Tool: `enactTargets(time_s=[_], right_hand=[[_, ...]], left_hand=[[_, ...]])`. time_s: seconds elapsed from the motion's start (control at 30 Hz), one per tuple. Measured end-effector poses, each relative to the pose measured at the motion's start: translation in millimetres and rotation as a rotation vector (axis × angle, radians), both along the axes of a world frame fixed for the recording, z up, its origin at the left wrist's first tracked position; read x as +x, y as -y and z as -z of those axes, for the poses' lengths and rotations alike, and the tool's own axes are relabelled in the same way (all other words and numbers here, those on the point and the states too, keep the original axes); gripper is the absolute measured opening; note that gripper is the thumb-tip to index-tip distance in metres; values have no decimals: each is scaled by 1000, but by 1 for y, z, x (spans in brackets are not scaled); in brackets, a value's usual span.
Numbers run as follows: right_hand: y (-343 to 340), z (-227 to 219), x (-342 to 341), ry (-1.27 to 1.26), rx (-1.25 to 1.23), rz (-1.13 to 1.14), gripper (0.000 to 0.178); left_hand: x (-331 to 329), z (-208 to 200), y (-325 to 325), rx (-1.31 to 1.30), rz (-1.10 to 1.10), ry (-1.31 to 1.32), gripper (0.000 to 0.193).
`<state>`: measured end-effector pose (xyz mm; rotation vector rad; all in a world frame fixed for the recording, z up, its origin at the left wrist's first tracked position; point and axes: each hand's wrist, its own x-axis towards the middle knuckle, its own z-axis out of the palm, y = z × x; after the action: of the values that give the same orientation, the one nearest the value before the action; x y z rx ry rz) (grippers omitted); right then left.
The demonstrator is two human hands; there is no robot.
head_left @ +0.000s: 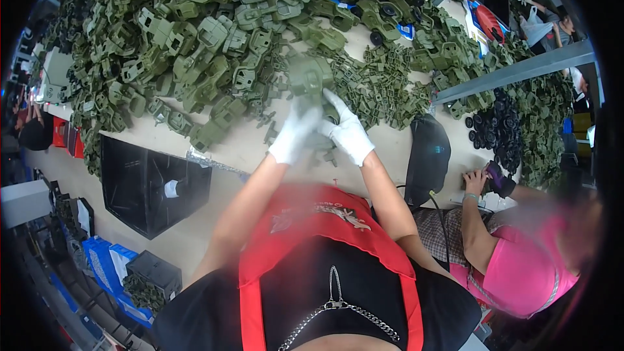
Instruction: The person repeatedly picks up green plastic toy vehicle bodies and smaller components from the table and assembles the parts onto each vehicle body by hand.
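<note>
1. While both gloved hands meet over the front edge of the pale table [416, 149], the olive-green toy vehicle body [311, 77] sits just beyond the fingertips, on the far side from the person's chest.
2. Left hand [294, 133]: white glove, fingers curled upward toward the underside of that body; motion blur hides whether they truly clamp it, so I cannot tell its grip for sure.
3. Right hand [348, 133]: white glove, index finger stretched up and left toward the same body, the other fingers folded over a small green part [327, 149] between the two palms; this grasp looks closed, though blur softens it.
4. Relation that counts: the body lies up and slightly left of both hands, its longer side running roughly left to right, and the left hand's fingertips are nearer to it than the right's.
5. Around them, the heap of green plastic shells [195, 39] covers the far table, a spread of flat green frames [383, 88] lies just right of the body, and black wheels [497, 130] sit well apart to the right.
6. A co-worker's hand [478, 182] rests at the table edge, apart from both gloves.
</note>
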<state>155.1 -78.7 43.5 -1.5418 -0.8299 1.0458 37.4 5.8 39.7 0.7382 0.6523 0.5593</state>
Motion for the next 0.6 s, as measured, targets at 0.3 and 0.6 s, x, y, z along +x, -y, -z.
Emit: enactTargets(time_s=[0.3,0.6], right_hand=[[-3,50,11,-410,-286,-127,58],[-86,70,111,1060,-586,136,43]], left_hand=[[-97,36,-13,-215,150,-60,68],[-124,180,16,130,10,-150,59]])
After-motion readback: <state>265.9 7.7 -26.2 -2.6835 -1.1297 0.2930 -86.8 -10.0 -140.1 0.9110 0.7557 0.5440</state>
